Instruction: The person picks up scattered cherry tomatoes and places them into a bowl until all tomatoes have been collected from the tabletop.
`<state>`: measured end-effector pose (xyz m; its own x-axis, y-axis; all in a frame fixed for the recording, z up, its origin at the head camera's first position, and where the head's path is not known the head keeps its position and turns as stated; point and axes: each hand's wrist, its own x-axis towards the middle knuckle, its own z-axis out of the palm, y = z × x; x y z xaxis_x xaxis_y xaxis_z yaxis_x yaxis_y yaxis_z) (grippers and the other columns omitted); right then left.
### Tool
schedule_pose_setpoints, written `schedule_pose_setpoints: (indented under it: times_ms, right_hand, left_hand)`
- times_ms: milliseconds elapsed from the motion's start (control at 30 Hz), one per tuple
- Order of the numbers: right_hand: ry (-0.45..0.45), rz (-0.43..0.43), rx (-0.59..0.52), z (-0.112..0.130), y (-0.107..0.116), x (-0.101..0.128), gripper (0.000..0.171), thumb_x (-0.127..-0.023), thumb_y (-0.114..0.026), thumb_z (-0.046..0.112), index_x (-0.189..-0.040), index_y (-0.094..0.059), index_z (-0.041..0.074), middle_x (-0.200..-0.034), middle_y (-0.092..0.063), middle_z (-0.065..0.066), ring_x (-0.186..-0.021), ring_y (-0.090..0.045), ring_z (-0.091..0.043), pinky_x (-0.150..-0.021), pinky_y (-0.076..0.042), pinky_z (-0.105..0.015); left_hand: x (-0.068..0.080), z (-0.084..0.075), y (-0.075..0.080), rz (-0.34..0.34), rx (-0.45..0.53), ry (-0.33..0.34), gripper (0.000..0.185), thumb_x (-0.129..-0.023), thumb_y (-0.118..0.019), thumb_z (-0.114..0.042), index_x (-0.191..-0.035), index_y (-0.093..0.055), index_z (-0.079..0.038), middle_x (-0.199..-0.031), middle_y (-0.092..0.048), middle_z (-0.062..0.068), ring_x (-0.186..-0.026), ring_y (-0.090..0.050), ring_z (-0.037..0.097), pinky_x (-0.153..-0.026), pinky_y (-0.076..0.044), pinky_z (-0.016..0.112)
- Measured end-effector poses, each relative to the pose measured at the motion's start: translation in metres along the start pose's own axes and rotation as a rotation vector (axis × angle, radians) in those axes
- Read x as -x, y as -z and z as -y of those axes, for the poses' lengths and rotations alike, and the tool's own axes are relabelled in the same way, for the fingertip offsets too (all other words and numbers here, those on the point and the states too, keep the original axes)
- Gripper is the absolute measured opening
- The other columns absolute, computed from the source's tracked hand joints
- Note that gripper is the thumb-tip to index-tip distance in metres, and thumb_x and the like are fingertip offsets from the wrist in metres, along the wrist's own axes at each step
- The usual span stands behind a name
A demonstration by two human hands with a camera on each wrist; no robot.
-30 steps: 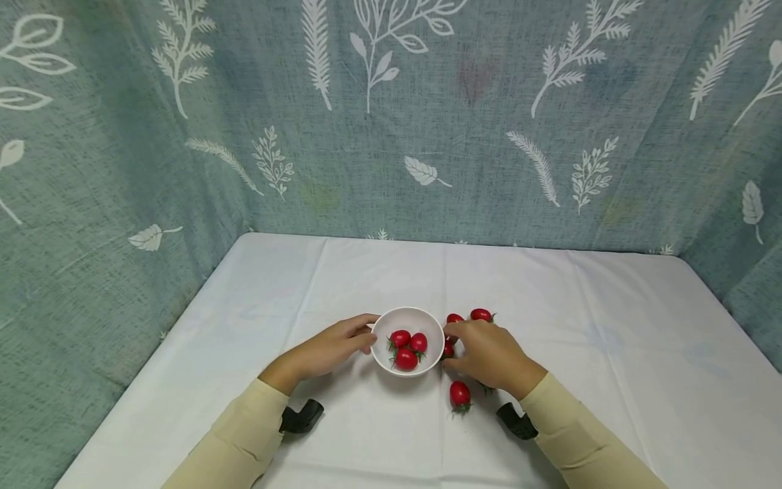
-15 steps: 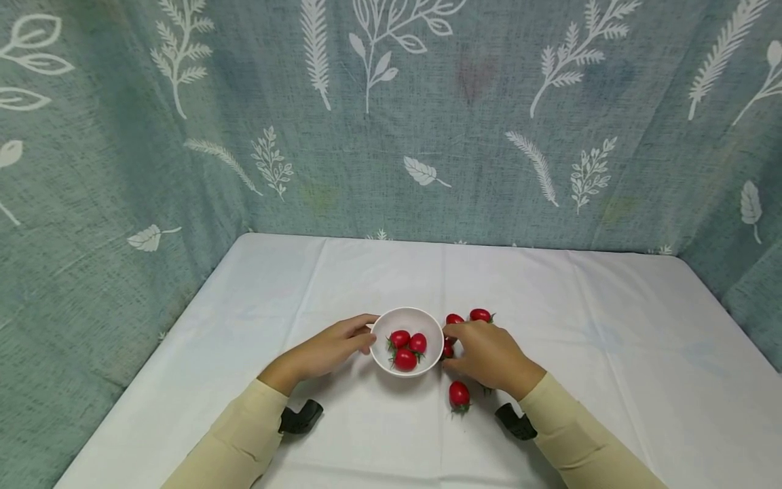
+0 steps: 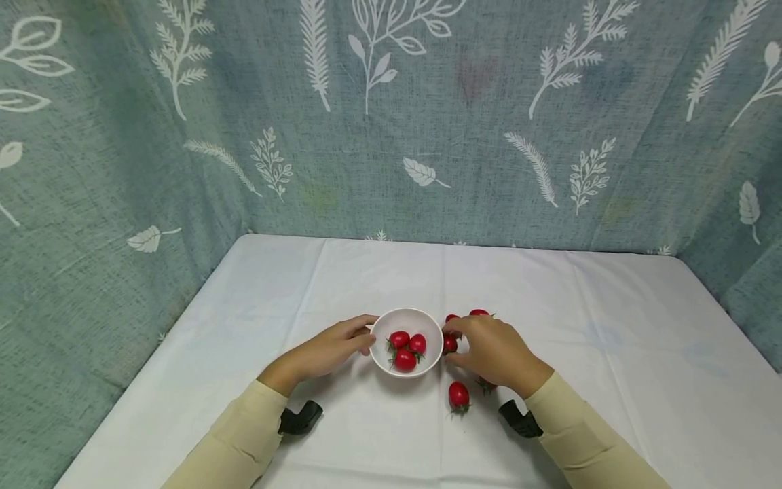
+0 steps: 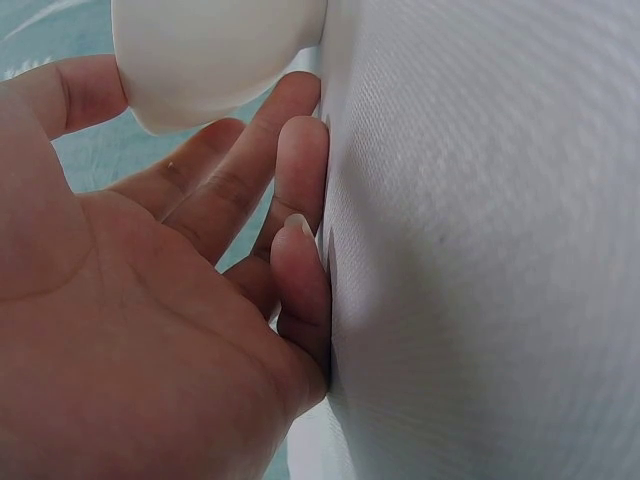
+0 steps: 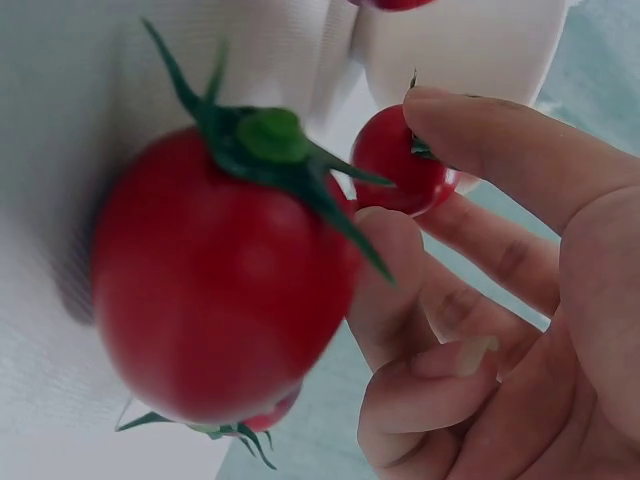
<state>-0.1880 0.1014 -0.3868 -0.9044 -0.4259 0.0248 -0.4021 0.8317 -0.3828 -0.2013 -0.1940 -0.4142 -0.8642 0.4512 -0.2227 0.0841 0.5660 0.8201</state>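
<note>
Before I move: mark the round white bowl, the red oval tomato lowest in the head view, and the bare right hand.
Round white bowl (image 3: 407, 320): head view, far inner wall.
Red oval tomato (image 3: 459, 393): head view, middle of its red skin.
Bare right hand (image 3: 497, 350): head view, back of the hand.

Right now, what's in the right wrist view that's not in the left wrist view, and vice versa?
Only the right wrist view shows the right hand pinching a tomato, with more tomatoes around. Only the left wrist view shows the left hand, thumb touching the bowl. Both share the bowl, white cloth and curtain.
</note>
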Motion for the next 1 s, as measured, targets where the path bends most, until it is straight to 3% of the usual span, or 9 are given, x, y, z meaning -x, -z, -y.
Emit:
schedule_pose_setpoints:
  times_ms: [1000]
  right_hand:
    - [0.015,-0.048,0.012,0.0011,0.0093,0.0027,0.041,-0.079,-0.085,0.021,-0.118,-0.072,0.015,-0.108,-0.074,0.002,-0.099,-0.068,-0.022,-0.077,-0.056,-0.039]
  left_hand:
    - [-0.0007,0.0003,-0.0002,0.0,0.002,-0.018,0.041,-0.105,-0.047,-0.034,-0.144,-0.05,-0.021,-0.095,-0.064,0.003,-0.109,-0.052,0.021,-0.1,-0.036,0.045]
